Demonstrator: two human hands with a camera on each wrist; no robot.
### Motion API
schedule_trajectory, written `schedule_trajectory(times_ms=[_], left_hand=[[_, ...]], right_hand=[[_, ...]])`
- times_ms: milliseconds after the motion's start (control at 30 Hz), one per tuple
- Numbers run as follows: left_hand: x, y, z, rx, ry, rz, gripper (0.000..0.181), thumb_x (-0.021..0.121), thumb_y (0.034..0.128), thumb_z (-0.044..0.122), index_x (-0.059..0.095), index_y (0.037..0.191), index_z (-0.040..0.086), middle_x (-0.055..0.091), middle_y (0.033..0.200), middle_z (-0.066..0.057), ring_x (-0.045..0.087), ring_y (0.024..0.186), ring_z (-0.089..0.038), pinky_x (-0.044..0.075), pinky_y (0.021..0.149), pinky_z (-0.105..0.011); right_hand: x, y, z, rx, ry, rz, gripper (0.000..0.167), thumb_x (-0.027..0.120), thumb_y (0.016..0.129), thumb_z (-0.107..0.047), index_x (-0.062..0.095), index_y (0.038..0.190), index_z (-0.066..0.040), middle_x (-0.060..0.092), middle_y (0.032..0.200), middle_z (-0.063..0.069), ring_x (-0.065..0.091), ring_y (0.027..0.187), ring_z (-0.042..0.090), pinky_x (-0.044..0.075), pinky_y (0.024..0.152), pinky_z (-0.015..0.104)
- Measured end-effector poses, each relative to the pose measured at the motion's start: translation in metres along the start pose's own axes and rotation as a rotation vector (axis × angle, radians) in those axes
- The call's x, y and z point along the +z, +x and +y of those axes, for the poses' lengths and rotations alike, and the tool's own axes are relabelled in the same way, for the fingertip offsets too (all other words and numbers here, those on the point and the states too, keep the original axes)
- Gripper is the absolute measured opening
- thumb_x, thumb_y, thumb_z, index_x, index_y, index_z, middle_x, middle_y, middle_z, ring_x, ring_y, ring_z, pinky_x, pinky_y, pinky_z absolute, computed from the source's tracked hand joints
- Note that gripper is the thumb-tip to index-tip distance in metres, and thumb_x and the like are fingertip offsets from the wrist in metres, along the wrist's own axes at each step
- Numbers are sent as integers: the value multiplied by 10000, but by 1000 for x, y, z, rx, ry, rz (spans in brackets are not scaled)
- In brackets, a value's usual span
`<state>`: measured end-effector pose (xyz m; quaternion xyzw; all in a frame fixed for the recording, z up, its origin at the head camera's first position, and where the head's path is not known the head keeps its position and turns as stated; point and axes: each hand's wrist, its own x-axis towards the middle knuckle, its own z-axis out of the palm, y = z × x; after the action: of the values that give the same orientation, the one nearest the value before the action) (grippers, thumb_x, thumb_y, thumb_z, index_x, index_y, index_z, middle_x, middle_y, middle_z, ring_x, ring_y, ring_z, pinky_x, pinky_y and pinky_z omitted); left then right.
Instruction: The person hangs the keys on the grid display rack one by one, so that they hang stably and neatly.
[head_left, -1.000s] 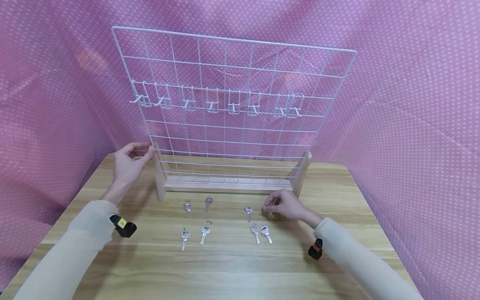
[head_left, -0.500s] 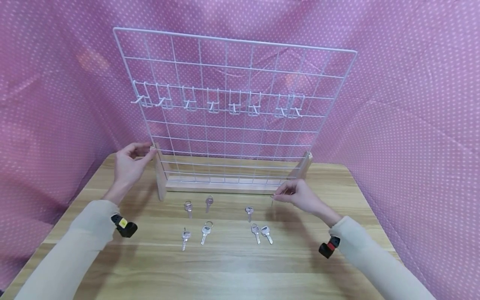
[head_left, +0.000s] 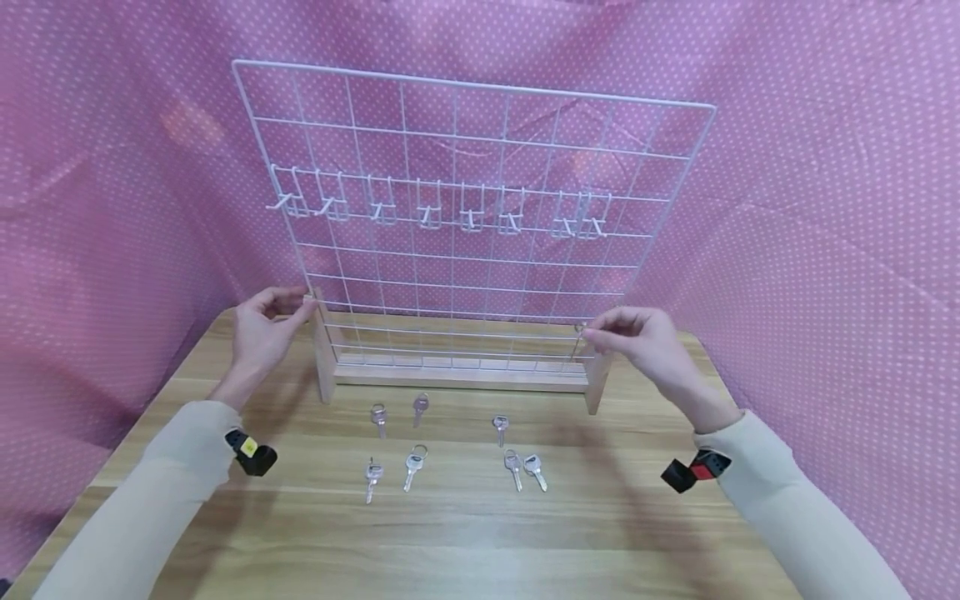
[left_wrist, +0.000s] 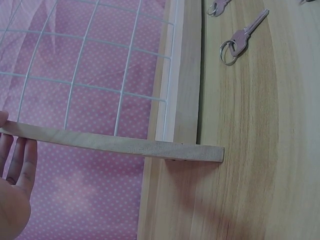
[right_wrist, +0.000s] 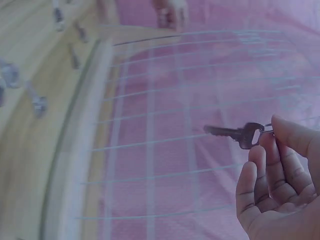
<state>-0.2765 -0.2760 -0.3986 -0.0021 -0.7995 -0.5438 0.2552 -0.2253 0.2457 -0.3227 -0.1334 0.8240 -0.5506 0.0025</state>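
Observation:
Between thumb and forefinger, my right hand [head_left: 651, 346] pinches the ring of a key [right_wrist: 245, 134], which hangs in front of the rack's lower right part in the head view. My left hand [head_left: 262, 329] grips the top of the rack's left wooden upright [head_left: 325, 354]; in the left wrist view its fingers [left_wrist: 22, 162] lie along that upright [left_wrist: 115, 143]. The white wire grid [head_left: 472, 135] leans back above the wooden base and carries a row of white hooks [head_left: 471, 218] with nothing hanging on them.
Several keys lie on the wooden table [head_left: 465, 533] before the rack: a left group, with one key [head_left: 414, 465] near its front, and a right group, with one key [head_left: 500, 427] at its back. Pink dotted cloth [head_left: 810, 208] surrounds the table's back and sides.
My right hand has risen from low over the table to the rack's right upright, lifting the key along. My left hand has stayed at the left upright.

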Motion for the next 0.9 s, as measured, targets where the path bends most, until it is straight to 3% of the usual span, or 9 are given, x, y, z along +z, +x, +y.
schedule_trajectory(times_ms=[100,400,700,900], left_hand=[[0,0,0,-1,9,2,349,805,946,157,707,1206,-54,649,843,333,605,807,84,536,718,-14],[-1,0,1,-11,40,-15,392,792,963,207,695,1235,-57,632,861,331,598,837,71,535,730,-17],[-1,-1,3,-10,46,-10,385,792,963,207,700,1234,-50,628,863,345,600,835,79,534,742,-12],[-1,-1,2,-14,41,-20,390,787,967,210,695,1243,-51,629,870,333,602,842,75,536,743,-15]], right_hand=[[-8,1,-17,-13,21,35,67,764,981,-163,775,938,-214,746,842,-164,658,784,47,563,772,200],[-22,8,-54,-40,134,94,20,782,969,-169,791,960,-153,755,826,-117,684,807,64,553,898,202],[-27,25,-75,-129,385,60,37,764,968,-94,773,973,-58,779,860,-15,731,761,103,642,785,221],[-29,35,-74,-117,489,63,46,777,952,-91,773,959,-46,787,883,16,745,757,129,656,759,239]])
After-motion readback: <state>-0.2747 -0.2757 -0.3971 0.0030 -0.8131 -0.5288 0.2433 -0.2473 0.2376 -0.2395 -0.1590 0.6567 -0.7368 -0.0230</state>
